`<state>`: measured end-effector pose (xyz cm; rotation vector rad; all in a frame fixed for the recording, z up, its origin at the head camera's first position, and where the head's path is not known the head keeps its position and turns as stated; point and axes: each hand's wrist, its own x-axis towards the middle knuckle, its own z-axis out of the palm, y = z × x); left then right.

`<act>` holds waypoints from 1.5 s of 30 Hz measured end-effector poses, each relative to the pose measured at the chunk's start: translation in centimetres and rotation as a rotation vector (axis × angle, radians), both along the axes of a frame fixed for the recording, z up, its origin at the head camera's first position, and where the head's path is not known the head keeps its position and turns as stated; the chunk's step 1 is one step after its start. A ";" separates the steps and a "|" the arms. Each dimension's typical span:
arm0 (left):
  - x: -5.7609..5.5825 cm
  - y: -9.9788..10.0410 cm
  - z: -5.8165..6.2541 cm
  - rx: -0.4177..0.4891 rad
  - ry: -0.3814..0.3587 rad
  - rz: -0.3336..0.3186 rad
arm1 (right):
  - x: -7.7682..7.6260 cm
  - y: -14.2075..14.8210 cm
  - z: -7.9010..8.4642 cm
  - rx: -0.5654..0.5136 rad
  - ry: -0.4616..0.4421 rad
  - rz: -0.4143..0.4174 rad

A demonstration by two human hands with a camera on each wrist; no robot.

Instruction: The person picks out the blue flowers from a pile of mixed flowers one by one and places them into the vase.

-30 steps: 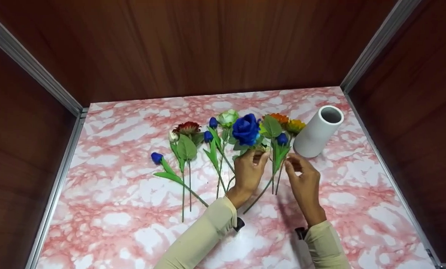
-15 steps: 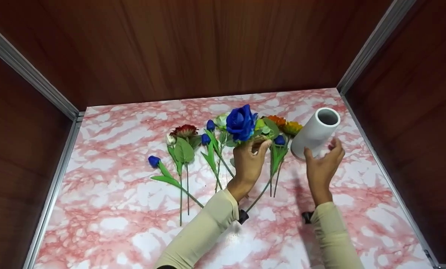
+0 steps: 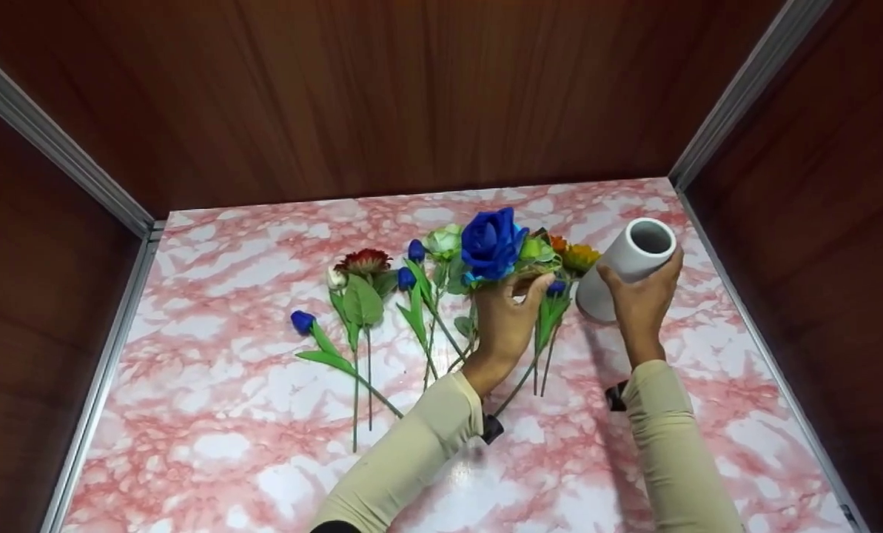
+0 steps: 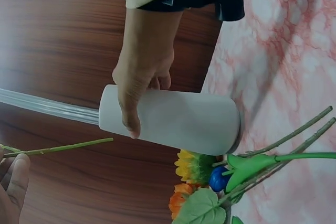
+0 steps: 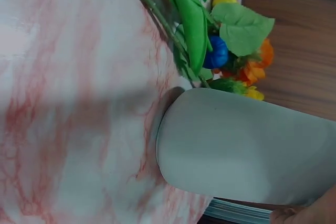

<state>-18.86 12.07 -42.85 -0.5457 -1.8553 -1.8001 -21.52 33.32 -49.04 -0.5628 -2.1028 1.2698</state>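
My left hand (image 3: 506, 326) pinches a light green stem (image 4: 79, 145), whose bare end sticks out past the fingertips in the left wrist view. A large blue rose (image 3: 491, 244) with yellow-green bits beside it sits right above this hand in the head view. My right hand (image 3: 642, 300) grips a white tapered vase (image 4: 178, 119) near its mouth, thumb on one side and fingers on the other. The vase stands upright on the table at the right, its round opening showing. Only a little of the right hand shows in the right wrist view.
Left of the hands lie a dark red flower (image 3: 363, 262), a blue tulip (image 3: 303, 321) and a pale green flower (image 3: 443, 240). A yellow flower (image 3: 581, 257) and an orange one (image 4: 180, 199) lie beside the vase. Brown wood-grain panels (image 3: 426, 96) enclose the pink marbled table (image 3: 226, 444).
My right hand has moved right and up from beside the stems and taken hold of the vase. My left hand has risen slightly and shifted right, the blue rose moving with it.
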 end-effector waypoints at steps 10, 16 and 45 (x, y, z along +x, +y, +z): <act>0.3 0.6 0.7 -0.008 -0.093 -0.005 | -0.1 0.3 -0.5 -0.008 0.032 -0.013; 0.0 0.9 1.1 0.067 -0.056 -0.048 | -0.1 0.3 -0.5 -0.013 0.025 -0.018; 0.6 2.9 2.1 0.054 -0.065 -0.091 | 3.5 -2.6 -1.2 0.039 0.101 -0.010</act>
